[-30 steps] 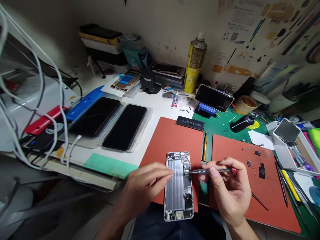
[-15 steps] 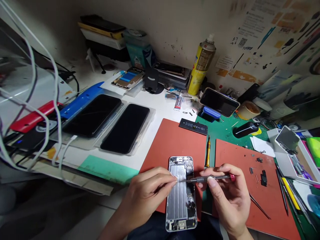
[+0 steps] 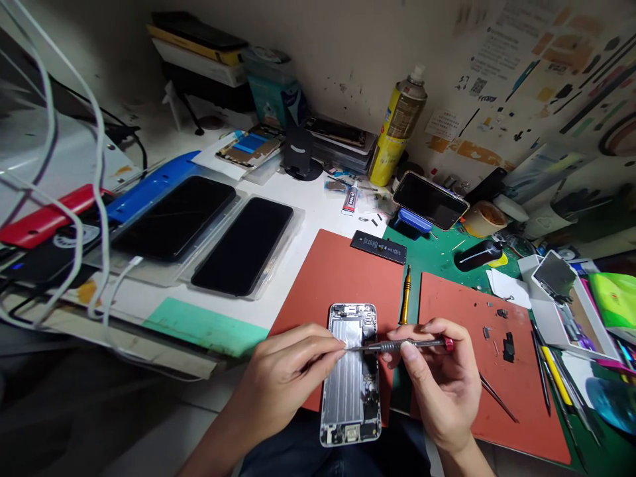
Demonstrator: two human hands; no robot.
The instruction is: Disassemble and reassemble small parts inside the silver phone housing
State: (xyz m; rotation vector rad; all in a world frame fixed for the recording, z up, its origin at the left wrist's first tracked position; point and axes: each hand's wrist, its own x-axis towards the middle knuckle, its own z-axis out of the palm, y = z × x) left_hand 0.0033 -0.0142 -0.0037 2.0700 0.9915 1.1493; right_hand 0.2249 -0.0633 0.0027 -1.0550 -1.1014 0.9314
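Observation:
An opened phone frame lies at the near edge of the left red mat, its silvery inside facing up. Above it, my right hand grips a thin metal screwdriver with a red end cap, pointing left. The fingers of my left hand are pinched together at the screwdriver's tip; anything tiny between them is too small to make out. A black battery rests at the mat's far edge. Beside the mat stands out a gold screwdriver, lying on the green surface.
Two dark phones lie on plastic trays at left, near white cables. Small parts and tweezers are on the right red mat. A yellow spray can, a propped phone and a white box stand farther off.
The whole view has shifted slightly, so hands and phone frame appear a little higher and farther left. Both hands keep their hold, with the screwdriver still over the phone frame.

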